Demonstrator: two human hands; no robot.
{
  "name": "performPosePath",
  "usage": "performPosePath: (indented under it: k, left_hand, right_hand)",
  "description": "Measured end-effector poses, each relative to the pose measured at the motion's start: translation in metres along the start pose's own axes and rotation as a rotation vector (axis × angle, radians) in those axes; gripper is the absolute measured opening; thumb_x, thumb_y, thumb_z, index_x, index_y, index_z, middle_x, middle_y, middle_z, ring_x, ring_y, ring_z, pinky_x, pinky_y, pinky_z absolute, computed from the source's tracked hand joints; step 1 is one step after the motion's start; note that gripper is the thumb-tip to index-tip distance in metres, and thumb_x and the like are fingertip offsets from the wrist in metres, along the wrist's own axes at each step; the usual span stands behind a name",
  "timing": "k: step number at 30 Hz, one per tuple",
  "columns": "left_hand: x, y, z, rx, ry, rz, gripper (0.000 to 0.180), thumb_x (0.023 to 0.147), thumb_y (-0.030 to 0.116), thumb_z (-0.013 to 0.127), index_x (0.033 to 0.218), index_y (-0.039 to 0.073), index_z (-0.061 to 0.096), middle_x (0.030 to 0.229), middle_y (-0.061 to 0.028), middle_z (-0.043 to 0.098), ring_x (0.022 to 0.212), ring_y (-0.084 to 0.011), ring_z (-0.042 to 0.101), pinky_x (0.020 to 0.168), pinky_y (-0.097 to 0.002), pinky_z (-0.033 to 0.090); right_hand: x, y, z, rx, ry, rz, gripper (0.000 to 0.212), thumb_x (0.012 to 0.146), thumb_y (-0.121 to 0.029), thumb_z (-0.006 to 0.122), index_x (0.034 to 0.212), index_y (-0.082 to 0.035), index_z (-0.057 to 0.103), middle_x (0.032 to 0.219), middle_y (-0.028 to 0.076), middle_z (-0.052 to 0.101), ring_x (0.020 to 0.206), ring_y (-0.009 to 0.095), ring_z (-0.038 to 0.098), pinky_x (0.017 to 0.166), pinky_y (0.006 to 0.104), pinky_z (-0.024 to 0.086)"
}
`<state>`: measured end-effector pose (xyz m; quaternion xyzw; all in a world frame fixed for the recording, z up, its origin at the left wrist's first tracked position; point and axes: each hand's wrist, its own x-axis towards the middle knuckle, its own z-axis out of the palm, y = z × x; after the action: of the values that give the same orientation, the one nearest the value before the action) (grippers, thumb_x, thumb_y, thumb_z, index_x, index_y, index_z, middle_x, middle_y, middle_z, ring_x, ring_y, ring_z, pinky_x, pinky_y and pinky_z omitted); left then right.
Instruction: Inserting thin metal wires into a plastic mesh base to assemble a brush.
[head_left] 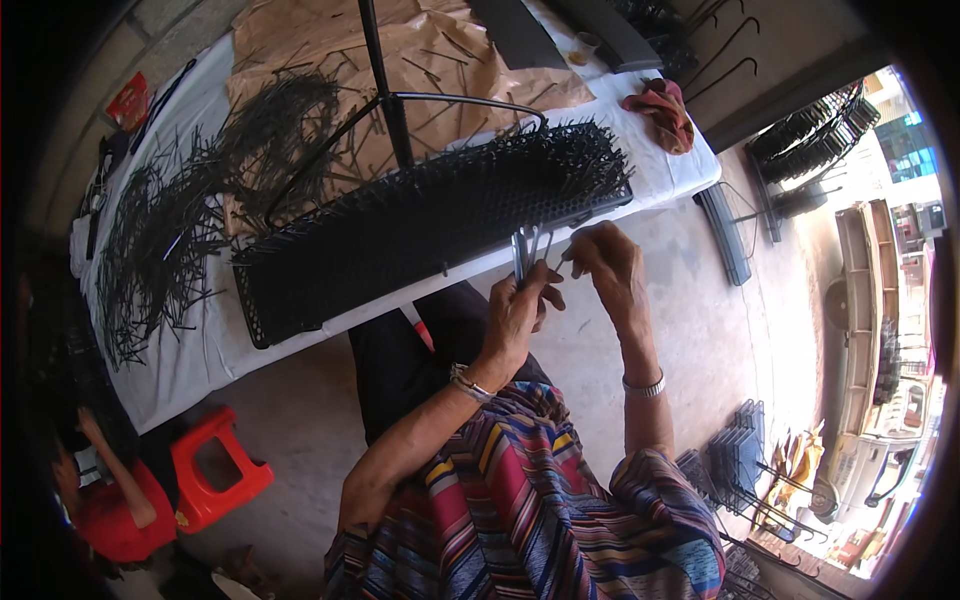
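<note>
My left hand (pixel 515 310) is closed around a few slim, silvery-grey strips (pixel 520 255) that stand up past its fingers; their exact kind is too small to tell. Close by on the right, my right hand (pixel 608 262) pinches one end of a thin strip (pixel 562 264) between thumb and fingers. Both hands are held just off the table's near edge. Beyond them lies a long black perforated panel (pixel 350 262), with many thin black strips (pixel 560 165) bristling from its far side and right end. A black metal frame (pixel 396 130) rises over the panel.
Loose black strips (pixel 165 255) lie heaped on the white-covered table (pixel 200 370) and on brown paper (pixel 450 65). A crumpled red cloth (pixel 662 115) sits at the right corner. Below left stand a red stool (pixel 215 470) and another person in red (pixel 120 510). Stacked racks (pixel 738 455) stand right.
</note>
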<state>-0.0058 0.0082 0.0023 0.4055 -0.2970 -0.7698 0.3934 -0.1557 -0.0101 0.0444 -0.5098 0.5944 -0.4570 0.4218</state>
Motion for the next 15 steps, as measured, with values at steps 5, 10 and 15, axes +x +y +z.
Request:
performPosePath:
  k: [5,10,15]
  left_hand:
    - [0.007,-0.003,-0.008,-0.060,0.085,-0.033,0.038,0.095,0.040,0.054,0.094,0.004,0.065,0.068,-0.0052,0.064,0.042,-0.0018,0.031,0.039,-0.0185,0.022]
    - [0.002,-0.001,-0.003,-0.116,0.000,-0.062,0.039,0.095,0.042,0.054,0.099,0.004,0.065,0.066,-0.0018,0.060,0.042,-0.0015,0.028,0.040,-0.0183,0.020]
    - [0.000,0.000,0.000,-0.119,-0.025,-0.124,0.035,0.098,0.037,0.050,0.103,0.004,0.062,0.061,0.0037,0.047,0.047,-0.0020,0.026,0.042,-0.0189,0.020]
  right_hand:
    - [0.011,-0.012,-0.003,-0.395,0.479,-0.362,0.007,0.092,-0.006,0.054,0.096,-0.001,0.056,0.077,0.011,0.066,0.056,0.015,0.060,0.055,0.0276,0.048]
    - [0.038,0.006,-0.014,-0.539,0.546,-0.394,0.005,0.091,-0.004,0.053,0.095,-0.006,0.055,0.082,0.013,0.065,0.073,0.031,0.064,0.063,0.0377,0.049]
    - [0.051,0.022,-0.016,-0.566,0.545,-0.432,0.005,0.091,-0.007,0.055,0.095,-0.005,0.059,0.076,0.011,0.063,0.066,0.023,0.062,0.060,0.0337,0.048]
